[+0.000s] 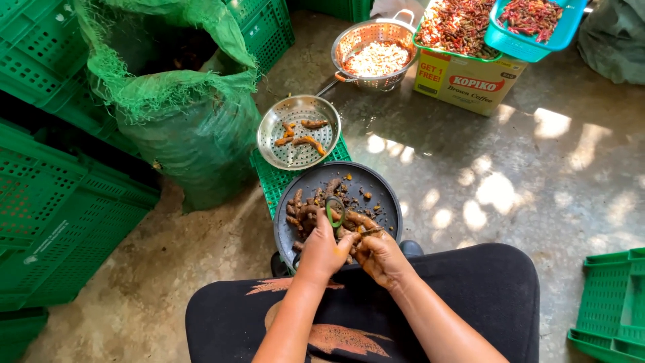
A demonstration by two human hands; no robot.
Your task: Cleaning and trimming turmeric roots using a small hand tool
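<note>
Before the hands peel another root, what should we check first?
1. Left hand grips the green-handled peeler: ok.
2. Right hand holds a turmeric root: ok.
3. Dark round tray sits steady on the green crate: cannot tell, its front edge is hidden.
4. Perforated metal plate has room for more peeled roots: ok.
5. Fingers are away from the blade: cannot tell, the blade is hidden.
</note>
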